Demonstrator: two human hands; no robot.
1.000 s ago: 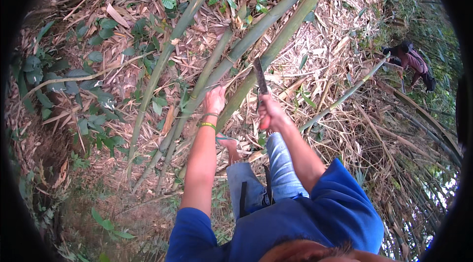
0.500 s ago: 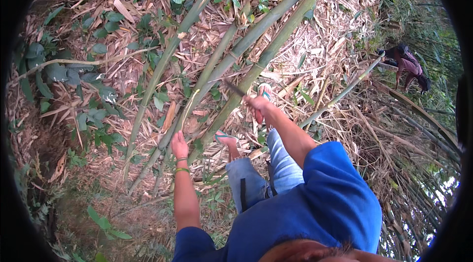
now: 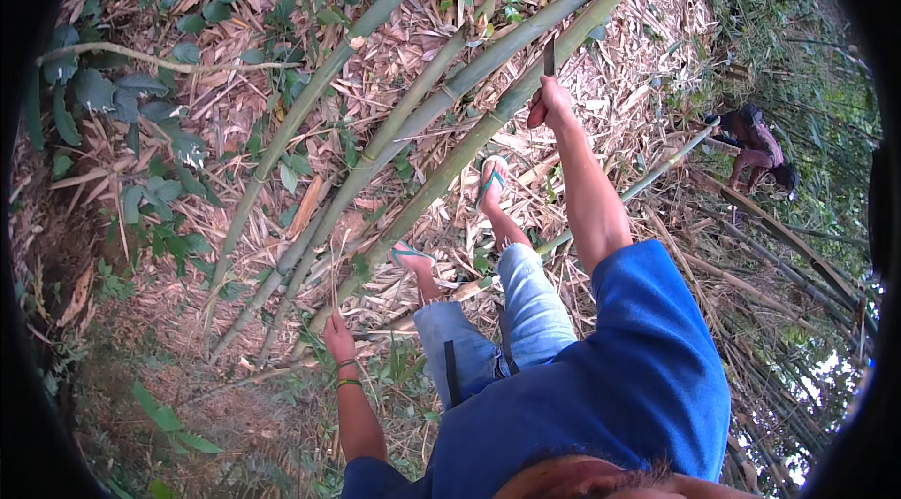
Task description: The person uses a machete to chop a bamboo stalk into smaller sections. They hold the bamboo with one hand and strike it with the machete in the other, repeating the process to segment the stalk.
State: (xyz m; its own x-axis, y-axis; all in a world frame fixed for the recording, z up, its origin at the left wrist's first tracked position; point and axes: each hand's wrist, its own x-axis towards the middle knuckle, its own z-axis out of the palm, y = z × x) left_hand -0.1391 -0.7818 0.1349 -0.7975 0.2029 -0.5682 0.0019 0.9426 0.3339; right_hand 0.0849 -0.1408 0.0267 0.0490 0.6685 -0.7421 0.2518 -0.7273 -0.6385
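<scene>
Right hand (image 3: 553,105) is clasping a knife (image 3: 549,60) beside bamboo poles (image 3: 462,155)
Left hand (image 3: 339,339) — lower down — is pinching a thin strip (image 3: 334,291)

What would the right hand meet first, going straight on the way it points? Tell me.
Probably the thick green bamboo pole. The right hand points its knife that way, and the knife overlaps the pole in view; depth is unclear, so contact can't be judged.

The right grip (image 3: 547,103) partly hides the knife (image 3: 549,60). The strip (image 3: 333,281) at the left grip (image 3: 339,337) is too faint to identify. The top edge cuts off the bamboo (image 3: 507,108), the lower edge the head (image 3: 580,480). The far person (image 3: 758,144) is too small for detail.
</scene>
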